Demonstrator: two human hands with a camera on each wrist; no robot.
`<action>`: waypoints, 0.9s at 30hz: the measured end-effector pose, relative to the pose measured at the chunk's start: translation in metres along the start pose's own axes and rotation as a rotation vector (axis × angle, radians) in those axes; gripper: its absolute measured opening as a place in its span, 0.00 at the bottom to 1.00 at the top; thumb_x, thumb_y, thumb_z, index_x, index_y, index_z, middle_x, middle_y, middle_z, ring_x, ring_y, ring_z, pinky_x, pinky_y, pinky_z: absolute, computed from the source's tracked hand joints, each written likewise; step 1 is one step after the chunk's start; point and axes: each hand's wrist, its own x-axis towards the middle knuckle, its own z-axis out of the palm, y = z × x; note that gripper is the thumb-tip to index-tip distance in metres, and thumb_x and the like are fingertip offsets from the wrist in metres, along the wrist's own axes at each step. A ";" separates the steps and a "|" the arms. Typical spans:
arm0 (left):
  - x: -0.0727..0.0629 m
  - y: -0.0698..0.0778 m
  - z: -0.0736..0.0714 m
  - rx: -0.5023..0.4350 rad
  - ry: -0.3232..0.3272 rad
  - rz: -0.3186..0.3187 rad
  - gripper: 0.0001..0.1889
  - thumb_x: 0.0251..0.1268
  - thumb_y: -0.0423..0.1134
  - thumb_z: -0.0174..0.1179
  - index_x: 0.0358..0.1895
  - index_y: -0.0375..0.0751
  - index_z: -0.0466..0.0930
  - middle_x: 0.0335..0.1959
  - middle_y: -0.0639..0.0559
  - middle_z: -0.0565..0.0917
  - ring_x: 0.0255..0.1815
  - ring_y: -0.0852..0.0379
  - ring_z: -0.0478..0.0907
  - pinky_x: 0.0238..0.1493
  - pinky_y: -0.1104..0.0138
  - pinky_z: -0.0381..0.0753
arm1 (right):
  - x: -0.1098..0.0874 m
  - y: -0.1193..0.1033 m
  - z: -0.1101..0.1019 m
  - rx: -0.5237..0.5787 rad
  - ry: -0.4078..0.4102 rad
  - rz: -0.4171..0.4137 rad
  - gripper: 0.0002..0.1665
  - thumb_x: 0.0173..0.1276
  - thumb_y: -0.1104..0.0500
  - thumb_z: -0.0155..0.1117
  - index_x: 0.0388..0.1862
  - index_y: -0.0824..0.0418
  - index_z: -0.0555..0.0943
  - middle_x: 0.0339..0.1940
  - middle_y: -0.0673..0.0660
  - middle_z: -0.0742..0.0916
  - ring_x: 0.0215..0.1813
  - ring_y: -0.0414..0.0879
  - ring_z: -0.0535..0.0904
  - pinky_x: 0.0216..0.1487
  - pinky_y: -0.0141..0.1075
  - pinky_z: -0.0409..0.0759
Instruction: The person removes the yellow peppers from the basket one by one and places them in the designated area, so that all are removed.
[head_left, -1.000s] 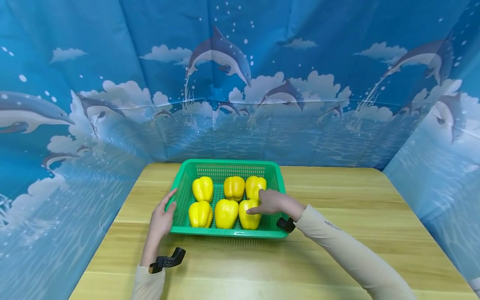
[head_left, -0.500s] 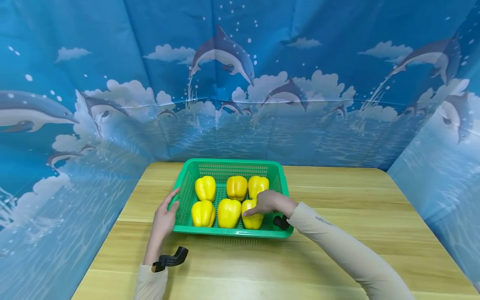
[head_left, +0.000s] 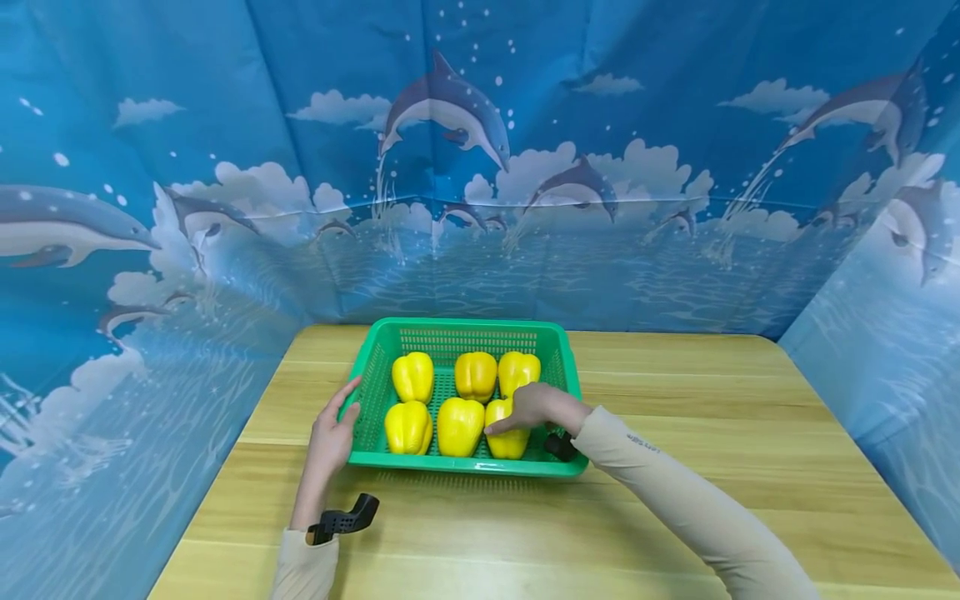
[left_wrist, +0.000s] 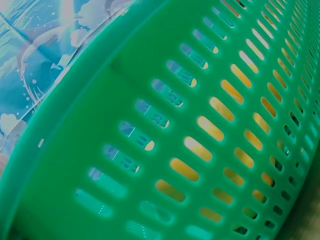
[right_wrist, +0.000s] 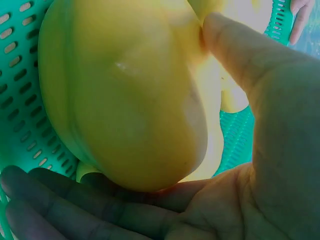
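A green plastic basket holds several yellow bell peppers in two rows. My right hand reaches over the basket's right side and grips the front-right bell pepper. In the right wrist view, the thumb lies along one side of this pepper, and the other fingers pass along its opposite side. My left hand rests at the basket's left rim, its fingers extended along it. The left wrist view shows only the slotted basket wall, with yellow showing through the slots.
The front-middle pepper stands close beside the gripped one, and the back-right pepper is just behind it. The basket sits near the back edge of a wooden table. A blue dolphin-print curtain hangs behind.
The head view has shifted slightly. My right hand has moved a little left over the front-right pepper, its thumb now at the pepper's left side. The left hand stays at the rim.
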 end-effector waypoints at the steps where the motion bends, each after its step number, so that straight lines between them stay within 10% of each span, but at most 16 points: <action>1: 0.000 0.000 0.000 0.000 -0.002 -0.002 0.23 0.77 0.41 0.42 0.72 0.57 0.60 0.72 0.43 0.58 0.12 0.58 0.56 0.29 0.57 0.68 | 0.000 0.000 0.000 -0.001 -0.001 0.001 0.35 0.56 0.27 0.59 0.14 0.55 0.69 0.14 0.50 0.63 0.21 0.48 0.70 0.24 0.36 0.70; 27: -0.001 0.002 0.000 -0.011 0.003 0.004 0.23 0.77 0.40 0.42 0.72 0.56 0.60 0.70 0.41 0.61 0.10 0.58 0.54 0.25 0.59 0.67 | 0.008 0.005 0.002 0.084 -0.014 0.032 0.35 0.54 0.25 0.58 0.23 0.57 0.73 0.18 0.51 0.64 0.19 0.45 0.64 0.25 0.37 0.71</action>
